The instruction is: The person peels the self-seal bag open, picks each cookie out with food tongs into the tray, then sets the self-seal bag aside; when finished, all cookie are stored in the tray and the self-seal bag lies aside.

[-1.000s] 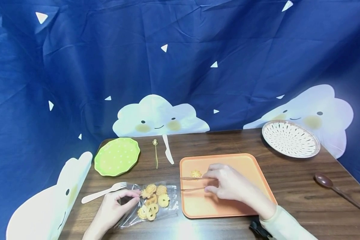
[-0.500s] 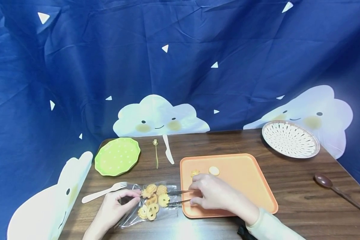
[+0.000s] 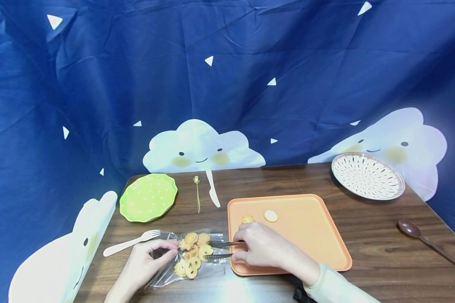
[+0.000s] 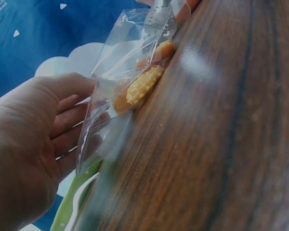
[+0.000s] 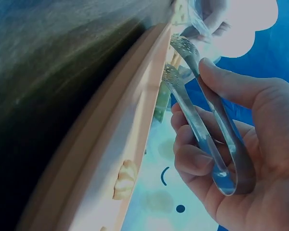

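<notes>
At clear bag (image 4: 113, 57): perforated tongs (image 5: 196, 125) (U-shaped metal)

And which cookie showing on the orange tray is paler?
The rounded cookie, farther right on the tray; the other cookie is yellower and ridged.

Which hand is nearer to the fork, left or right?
Left. The left hand is just beside the fork, holding the clear bag; the right hand is farther off, beyond the bag, over the orange tray with tongs.
</notes>
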A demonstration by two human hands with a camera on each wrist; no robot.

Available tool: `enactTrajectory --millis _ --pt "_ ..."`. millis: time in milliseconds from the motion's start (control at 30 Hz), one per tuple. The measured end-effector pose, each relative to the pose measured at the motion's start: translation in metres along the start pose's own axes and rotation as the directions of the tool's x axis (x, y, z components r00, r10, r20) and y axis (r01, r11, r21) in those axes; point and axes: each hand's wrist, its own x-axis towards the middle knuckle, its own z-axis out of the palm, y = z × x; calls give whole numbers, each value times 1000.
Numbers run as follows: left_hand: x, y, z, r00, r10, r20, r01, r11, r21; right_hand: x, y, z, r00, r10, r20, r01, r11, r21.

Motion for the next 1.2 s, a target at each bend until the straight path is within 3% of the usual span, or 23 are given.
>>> enactTrajectory --millis 200,367,600,867,967,1200 --pt "0 0 0 1000 11 -2 -11 1000 -14 3 -1 2 999 -45 -11 45 999 -6" --pt "0 0 -1 1000 3 4 -3 1000 -24 2 0 1 992 -108 -67 107 994 -18" --pt "0 0 -1 1000 3 6 -3 1000 -27 0 3 -3 982 -135 -133 134 991 -17" --pt "0 -1 0 1000 12 0 -12 1000 -26 -18 24 -17 963 -57 -262 54 998 -18" --pt "0 -1 0 1000 12 2 -11 1000 -21 -30 39 -23 946 -29 -323 29 1000 -4" --pt "0 -1 0 1000 9 -3 -9 1000 -11 -66 82 -39 891 18 -453 -59 995 -76"
